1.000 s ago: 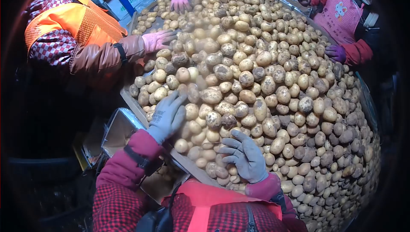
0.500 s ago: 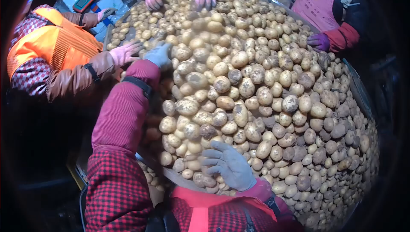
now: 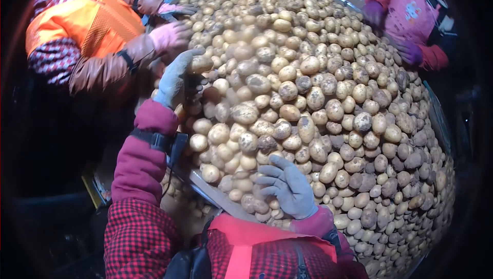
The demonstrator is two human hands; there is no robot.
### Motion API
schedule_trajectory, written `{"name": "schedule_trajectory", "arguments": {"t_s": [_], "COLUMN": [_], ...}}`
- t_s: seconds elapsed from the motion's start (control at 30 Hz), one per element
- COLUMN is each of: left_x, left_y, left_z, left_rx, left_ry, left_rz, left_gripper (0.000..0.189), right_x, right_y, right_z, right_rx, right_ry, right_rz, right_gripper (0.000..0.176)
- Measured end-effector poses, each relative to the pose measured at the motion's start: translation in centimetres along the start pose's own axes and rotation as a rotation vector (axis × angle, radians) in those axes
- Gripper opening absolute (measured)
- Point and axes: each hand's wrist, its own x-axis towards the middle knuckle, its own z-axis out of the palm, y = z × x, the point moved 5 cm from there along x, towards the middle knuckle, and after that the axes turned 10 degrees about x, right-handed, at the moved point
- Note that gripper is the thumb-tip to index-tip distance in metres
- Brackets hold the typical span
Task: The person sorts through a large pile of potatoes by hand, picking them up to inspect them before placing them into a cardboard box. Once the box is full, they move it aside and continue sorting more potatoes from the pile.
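Note:
A large heap of potatoes (image 3: pixel 288 112) fills the table in front of me, some pale and some dark with soil. My left hand (image 3: pixel 174 77), in a light grey-blue glove, is at the heap's left edge. Its fingers curl over a potato (image 3: pixel 201 63), and the thumb side is partly in shadow. My right hand (image 3: pixel 290 186), gloved the same way, lies over potatoes near the front edge. Its fingers are stretched out and slightly apart, with nothing in them.
A co-worker in an orange vest (image 3: pixel 87 19) stands at the left, pink gloves (image 3: pixel 172 36) close to my left hand. Another in a pink apron (image 3: pixel 411 14) is at the far right. The metal table edge (image 3: pixel 218 197) runs before my body, with more potatoes below it.
My left hand has turned and its fingers have curled round a potato. My right hand stays outstretched. The view has shifted, and the pink-aproned co-worker's second glove now shows.

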Motion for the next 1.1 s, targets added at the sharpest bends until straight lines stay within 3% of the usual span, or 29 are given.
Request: {"name": "schedule_trajectory", "arguments": {"t_s": [0.07, 0.1, 0.2, 0.27, 0.33, 0.4, 0.5, 0.53, 0.6, 0.67, 0.73, 0.83, 0.93, 1.03, 1.1], "left_x": [-3.8, -5.7, -14.0, -18.9, -23.7, -28.2, -32.2, -32.7, -32.4, -30.2, -27.0, -20.3, -12.4, -4.9, -3.4], "left_y": [0.4, 0.2, -1.8, -5.2, -8.7, -12.4, -17.0, -17.7, -18.6, -17.2, -11.7, -7.2, -3.5, -1.7, -1.0], "left_z": [-0.5, -1.1, -4.6, -8.1, -10.7, -12.7, -13.9, -14.3, -14.2, -12.8, -9.0, -5.9, -5.2, -5.3, -4.1], "left_rx": [-0.127, -0.157, -0.125, -0.199, -0.132, 0.027, -0.150, 0.170, 0.812, 0.842, 0.904, 0.948, 1.106, 1.123, 1.123], "left_ry": [-0.088, -0.013, 0.201, 0.189, 0.483, 0.561, 0.690, 0.704, 0.697, 0.734, 0.716, 0.558, 0.477, 0.345, 0.288], "left_rz": [0.228, 0.324, 0.285, 0.241, 0.173, 0.139, -0.088, -0.116, -0.167, 0.014, 0.167, 0.299, 0.481, 0.149, 0.345], "left_gripper": [0.048, 0.051, 0.049, 0.048, 0.048, 0.048, 0.045, 0.043, 0.041, 0.042, 0.044, 0.047, 0.050, 0.053, 0.056], "right_x": [0.1, 0.1, 0.0, 0.1, 0.0, -0.1, 0.0, 0.0, 0.0, 0.2, 0.5, 1.3, 2.0, 2.2, 2.1], "right_y": [0.4, 0.3, 0.4, 0.6, 0.4, 0.3, 0.5, 0.5, 0.6, 0.9, 1.0, 1.3, 1.9, 1.6, 1.2], "right_z": [-0.6, -0.5, -0.5, -0.6, -0.6, -0.1, -0.3, -0.2, -0.1, -0.2, 2.1, 4.9, 3.8, 2.7, 1.4], "right_rx": [0.079, 0.095, 0.033, 0.161, 0.006, 0.011, 0.015, -0.016, -0.052, -0.079, -0.115, -0.129, -0.112, -0.053, -0.020], "right_ry": [-0.047, -0.056, -0.068, -0.067, -0.051, -0.072, -0.016, 0.002, 0.047, 0.072, 0.039, -0.025, -0.007, -0.047, -0.034], "right_rz": [-0.012, -0.011, -0.050, -0.036, -0.071, -0.090, -0.060, -0.066, -0.058, -0.057, -0.073, -0.093, -0.049, -0.009, 0.023], "right_gripper": [0.077, 0.074, 0.058, 0.056, 0.055, 0.056, 0.055, 0.055, 0.059, 0.063, 0.063, 0.060, 0.061, 0.063, 0.065]}}
